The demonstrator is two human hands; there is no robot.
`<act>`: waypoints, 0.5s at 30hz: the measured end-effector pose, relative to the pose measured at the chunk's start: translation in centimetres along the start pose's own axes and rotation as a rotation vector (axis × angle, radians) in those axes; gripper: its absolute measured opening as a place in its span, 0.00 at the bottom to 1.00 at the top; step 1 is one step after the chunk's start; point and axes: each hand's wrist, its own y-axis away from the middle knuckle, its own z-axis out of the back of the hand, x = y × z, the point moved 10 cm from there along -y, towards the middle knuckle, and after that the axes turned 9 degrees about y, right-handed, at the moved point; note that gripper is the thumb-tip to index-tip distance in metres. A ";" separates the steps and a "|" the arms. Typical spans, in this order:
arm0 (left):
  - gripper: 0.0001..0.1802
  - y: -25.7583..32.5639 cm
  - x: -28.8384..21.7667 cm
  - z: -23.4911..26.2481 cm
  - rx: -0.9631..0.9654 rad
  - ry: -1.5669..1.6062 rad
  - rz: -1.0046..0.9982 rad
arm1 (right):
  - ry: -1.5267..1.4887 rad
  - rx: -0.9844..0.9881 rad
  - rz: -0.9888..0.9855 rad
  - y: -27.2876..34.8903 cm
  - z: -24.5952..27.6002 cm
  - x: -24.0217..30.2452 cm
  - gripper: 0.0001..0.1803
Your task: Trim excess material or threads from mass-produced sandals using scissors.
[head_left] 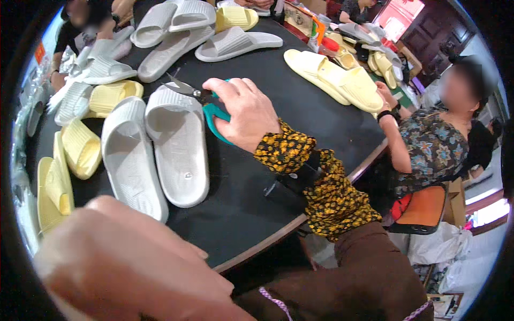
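Observation:
My right hand (250,115) is closed around the teal handles of a pair of scissors (214,119). The dark blades are parted and point left, over the toe end of a grey slide slipper (182,155). Beside that slipper, on its left, lies another grey slipper (128,158), both with ribbed straps and toes facing away from me. My left hand (123,262) is large and blurred, close to the camera at the lower left. Its fingers are mostly hidden, so whether it holds anything does not show.
Yellow slippers (80,147) and more grey ones (238,43) crowd the black table's (257,192) left and far sides. Across to the right, a seated co-worker (436,139) touches a pair of yellow slippers (334,80). An orange chair (420,208) stands by the table.

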 end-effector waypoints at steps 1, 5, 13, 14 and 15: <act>0.13 1.2 1.6 1.3 -0.128 -0.087 0.151 | -0.019 -0.004 0.008 -0.1 -0.3 0.4 0.23; 0.13 6.6 6.2 2.3 -0.538 -0.226 0.369 | -0.044 0.019 -0.001 -0.1 -0.7 0.5 0.23; 0.14 12.4 11.4 0.4 -0.855 -0.232 0.497 | -0.064 0.049 -0.011 -0.1 -0.8 0.3 0.25; 0.14 12.9 11.7 0.3 -0.871 -0.233 0.513 | -0.069 0.073 -0.023 0.0 -1.1 0.3 0.25; 0.14 13.3 12.0 0.1 -0.887 -0.233 0.523 | -0.074 0.096 -0.035 0.1 -1.4 0.2 0.25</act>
